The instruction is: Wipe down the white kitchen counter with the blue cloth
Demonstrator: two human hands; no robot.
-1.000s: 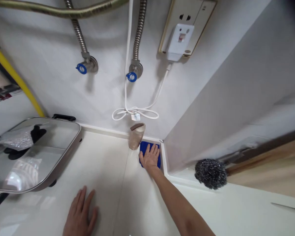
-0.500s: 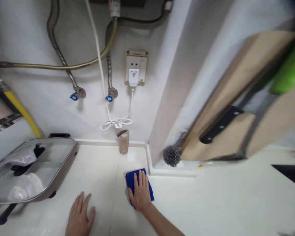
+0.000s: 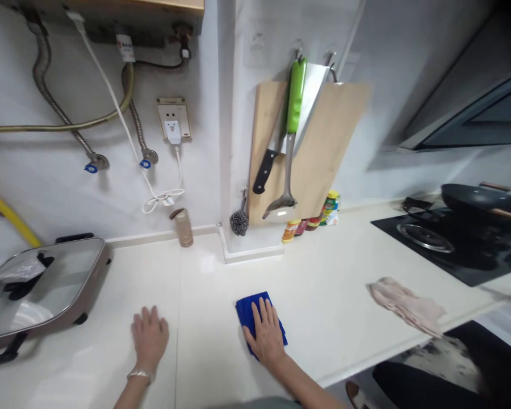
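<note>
My hands apart: right hand (image 3: 267, 336) spread flat on blue cloth (image 3: 244, 310), on pale counter (image 3: 210, 341); left hand (image 3: 150, 339) palm down, fingers slightly parted, left of cloth. Farther left of cloth, lidded pan (image 3: 94, 278) (clear bag (image 3: 16, 270) lying on glass lid (image 3: 66, 279); contents I can't make out). Past cloth, leftward, brown cup (image 3: 184, 230), inside hidden from me. Past cloth, rightward, orange and red jars (image 3: 290, 231).

The cloth (image 3: 245, 311) is showing deep blue, the table (image 3: 332, 295) white, the ladle handle (image 3: 297, 96) bright green; the hose (image 3: 11, 216) is looking yellow, the rag (image 3: 404, 304) pale pink.
</note>
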